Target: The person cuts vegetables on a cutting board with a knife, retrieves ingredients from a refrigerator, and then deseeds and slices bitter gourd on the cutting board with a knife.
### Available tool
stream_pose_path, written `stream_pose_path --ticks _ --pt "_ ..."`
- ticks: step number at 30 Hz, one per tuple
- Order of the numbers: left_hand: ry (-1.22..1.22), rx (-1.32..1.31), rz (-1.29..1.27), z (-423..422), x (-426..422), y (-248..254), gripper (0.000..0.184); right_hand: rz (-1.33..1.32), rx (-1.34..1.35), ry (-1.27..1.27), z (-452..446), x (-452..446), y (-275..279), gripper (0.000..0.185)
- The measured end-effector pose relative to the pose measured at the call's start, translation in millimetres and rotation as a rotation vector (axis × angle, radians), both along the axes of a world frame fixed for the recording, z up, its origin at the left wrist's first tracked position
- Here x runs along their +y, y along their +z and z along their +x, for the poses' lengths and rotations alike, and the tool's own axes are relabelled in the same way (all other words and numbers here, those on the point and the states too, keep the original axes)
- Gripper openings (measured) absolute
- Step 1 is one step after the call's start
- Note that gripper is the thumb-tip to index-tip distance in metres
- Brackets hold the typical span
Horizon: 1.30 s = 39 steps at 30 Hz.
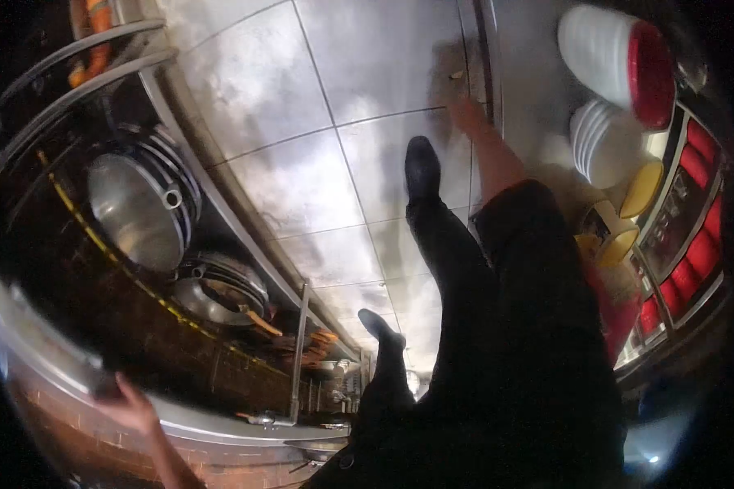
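Note:
At the lower left, my left hand point(130, 407) is at the edge of a metal counter point(187, 429), by a small dark thing too blurred to name. Its fingers are partly smeared, and whether it grips that thing is unclear. My right hand point(467, 116) reaches down over the tiled floor point(285, 187) at the upper middle, near the side of a grey surface. A small pale bit point(457, 75) lies just beyond its fingers, which are blurred. Two dark shoes, one point(422, 167) nearer the right hand, stand on the floor.
Stacked metal pans point(139, 212) and more bowls point(212, 300) sit on a shelf at left. White stacked plates point(591, 143), a white and red container point(620, 61) and yellow dishes point(642, 187) are at right, beside a rack with red items point(693, 244).

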<state>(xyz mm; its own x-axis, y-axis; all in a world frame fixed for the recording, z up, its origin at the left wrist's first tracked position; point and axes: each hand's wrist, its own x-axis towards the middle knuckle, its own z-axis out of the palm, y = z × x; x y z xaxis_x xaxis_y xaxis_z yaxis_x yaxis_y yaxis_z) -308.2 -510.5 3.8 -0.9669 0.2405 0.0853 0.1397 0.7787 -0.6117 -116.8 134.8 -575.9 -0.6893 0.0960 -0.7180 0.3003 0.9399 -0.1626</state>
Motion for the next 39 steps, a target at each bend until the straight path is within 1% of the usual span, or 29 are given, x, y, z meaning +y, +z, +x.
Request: stream_pose_path --ticks 1,2,3,4,6,9,10,12,13,15,16,17,19,21,22,23,24,25,26,27,28,30,31,32,33,34,36,38,39 --pt "0.336 0.0 0.096 2.5 37.4 -2.7 0.083 0.001 -0.02 0.007 -4.6 1.9 -11.7 0.031" --pt "0.237 0.031 0.069 3.5 27.9 -2.4 0.082 0.036 -0.004 0.003 -8.4 0.4 -23.9 0.033" --pt "0.334 0.077 0.016 0.8 25.7 -3.3 0.078 0.069 0.016 -0.002 -10.9 0.3 -40.6 0.034" --pt "0.213 -0.016 0.102 2.7 10.1 4.0 0.073 0.139 -0.005 0.036 3.1 7.7 -103.8 0.034" --pt "0.25 0.012 0.2 3.9 -6.4 9.9 0.071 0.276 -0.053 0.115 27.8 20.9 -221.5 0.035" --pt "0.368 0.037 0.084 4.4 -6.4 15.2 0.079 0.124 -0.155 0.183 -37.4 23.2 -128.0 0.034" --pt "0.371 0.043 0.081 5.0 0.8 8.9 0.079 0.122 -0.15 0.185 -35.7 24.9 -138.7 0.034" --pt "0.317 0.049 0.198 6.4 16.3 2.9 0.079 0.091 -0.181 -0.079 -27.6 27.7 -154.3 0.033" --pt "0.26 0.051 0.052 3.9 4.4 8.9 0.079 0.091 -0.164 -0.081 -20.9 22.6 -162.2 0.033" --pt "0.315 0.094 0.028 5.3 1.0 4.2 0.08 0.238 0.505 -0.197 4.4 0.0 -170.7 0.033" --pt "0.326 0.083 0.007 2.1 8.1 3.1 0.08 0.204 0.471 -0.178 19.4 -21.3 -170.1 0.031" --pt "0.403 0.042 0.172 4.5 16.2 -0.2 0.082 0.116 0.305 -0.158 45.0 -57.7 -158.6 0.029" --pt "0.199 0.012 0.082 6.0 7.2 -0.5 0.08 -0.07 0.081 -0.074 94.2 -131.5 -134.4 0.025" --pt "0.111 -0.006 0.126 3.9 27.9 -7.7 0.078 -0.114 -0.197 0.146 110.6 -187.2 -55.0 0.015" --pt "0.079 -0.007 0.155 2.8 33.3 -9.1 0.076 -0.212 -0.26 0.403 106.1 -184.3 1.7 0.016" --pt "0.056 -0.01 0.183 2.9 33.6 -10.5 0.076 -0.438 0.001 0.286 173.4 -243.3 -47.5 0.016" --pt "0.109 -0.04 0.405 3.1 38.9 -12.3 0.077 -0.515 -0.142 0.39 100.1 -208.3 83.0 0.024" --pt "0.105 -0.06 0.328 -0.2 46.3 -8.9 0.078 -0.508 -0.246 0.4 53.5 -206.5 164.4 0.027" --pt "0.104 -0.081 0.257 -2.5 52.3 -6.0 0.079 -0.559 -0.117 0.457 58.5 -217.7 176.9 0.028" --pt "0.198 -0.094 0.348 -1.5 56.0 -6.3 0.082 -0.714 0.215 0.4 73.4 -222.8 173.3 0.026" --pt "0.205 -0.054 0.405 -0.3 59.6 -5.6 0.082 -0.573 0.22 0.246 79.4 -250.2 168.2 0.029" --pt "0.209 -0.088 0.425 -3.3 68.3 1.0 0.085 -0.573 0.096 0.497 -12.5 -224.1 262.9 0.025" --pt "0.445 -0.174 0.411 -13.7 91.1 18.5 0.087 -0.679 -0.083 0.074 -51.1 -212.9 308.0 0.022" --pt "0.432 -0.146 0.451 -16.5 91.2 24.8 0.087 -0.78 -0.244 -0.366 -78.8 -204.5 339.8 0.02" --pt "0.396 -0.155 0.455 -14.3 86.6 23.6 0.087 -0.828 0.021 -0.197 -96.1 -192.4 341.9 0.023" --pt "0.357 -0.166 0.449 -13.1 84.8 23.0 0.087 -0.809 0.061 -0.192 -124.6 -175.6 371.2 0.023" --pt "0.39 -0.18 0.491 -11.5 87.7 27.3 0.086 -0.833 -0.163 -0.904 -189.0 -140.1 469.8 0.026" --pt "0.375 -0.211 0.535 -10.5 80.5 26.0 0.086 -0.692 0.316 -0.481 -198.6 -99.4 426.1 0.029" --pt "0.402 -0.241 0.566 -12.8 79.4 27.4 0.086 -0.673 0.358 -0.493 -211.2 -78.7 430.7 0.029"
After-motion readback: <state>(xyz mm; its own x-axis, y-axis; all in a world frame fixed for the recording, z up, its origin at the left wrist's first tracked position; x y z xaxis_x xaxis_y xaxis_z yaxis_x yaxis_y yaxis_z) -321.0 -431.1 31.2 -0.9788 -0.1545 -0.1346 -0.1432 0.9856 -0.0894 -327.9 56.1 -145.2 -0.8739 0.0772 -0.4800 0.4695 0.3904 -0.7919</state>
